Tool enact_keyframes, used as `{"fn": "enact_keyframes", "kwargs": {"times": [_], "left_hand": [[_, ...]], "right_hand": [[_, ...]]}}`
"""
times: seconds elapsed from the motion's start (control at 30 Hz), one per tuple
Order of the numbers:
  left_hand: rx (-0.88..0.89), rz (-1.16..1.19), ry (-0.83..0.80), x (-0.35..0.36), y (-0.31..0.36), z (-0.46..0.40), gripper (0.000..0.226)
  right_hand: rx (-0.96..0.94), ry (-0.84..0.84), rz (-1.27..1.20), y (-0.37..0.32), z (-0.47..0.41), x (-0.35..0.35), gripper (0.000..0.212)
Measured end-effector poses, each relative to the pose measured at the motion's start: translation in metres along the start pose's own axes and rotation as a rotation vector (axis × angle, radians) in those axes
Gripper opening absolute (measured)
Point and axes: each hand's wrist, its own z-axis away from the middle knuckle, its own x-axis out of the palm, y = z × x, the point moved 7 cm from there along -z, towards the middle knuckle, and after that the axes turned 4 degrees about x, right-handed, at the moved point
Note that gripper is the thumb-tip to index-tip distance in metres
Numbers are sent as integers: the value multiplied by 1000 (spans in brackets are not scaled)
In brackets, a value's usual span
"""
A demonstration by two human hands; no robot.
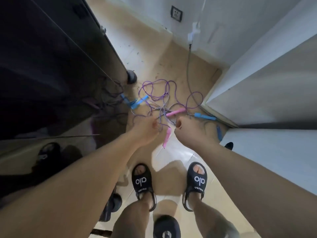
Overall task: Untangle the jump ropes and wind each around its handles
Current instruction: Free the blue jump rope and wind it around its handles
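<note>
The dark cabinet [56,57] on the person's left and the white unit [267,79] on the right hem in a strip of tiled floor [154,54], which is probably why the ropes lie bunched in the gap between them. The tangle [161,102] of purple and striped cord spreads ahead of the 2 sandalled feet, with blue handles [135,102] at its left edge, another blue handle [205,116] by the white unit, and 2 pink handles [175,112] near the middle. The left hand [145,129] reaches into the cords with fingers curled, seemingly pinching a strand. The right hand [187,129] is fisted; what it holds I cannot tell. Cords running under the cabinet fade into shadow.
</note>
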Motion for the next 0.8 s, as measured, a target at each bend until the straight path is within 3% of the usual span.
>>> {"fn": "enact_keyframes", "kwargs": {"times": [0.07, 0.17, 0.33, 0.43, 0.53, 0.63, 0.8], "left_hand": [[-65, 3, -5, 49, -30, -34, 24], [-91, 1, 4, 116, -68, -85, 19], [-147, 68, 4, 196, -127, -170, 34], [-116, 127, 112, 208, -147, -218, 50], [-131, 31, 193, 204, -170, -269, 64], [-210, -62, 182, 198, -192, -310, 62], [-187, -103, 118, 195, -197, -355, 51]], "right_hand": [[0, -19, -78, 31, -37, 43, 7], [16, -46, -50, 75, -94, 103, 8], [-1, -29, 9, 126, -187, 172, 29], [-66, 15, 9, 135, -246, 198, 23], [-85, 49, -2, 134, -296, 215, 35], [-89, 23, -18, 133, -325, 229, 58], [-101, 2, -110, 143, -349, 248, 74]]}}
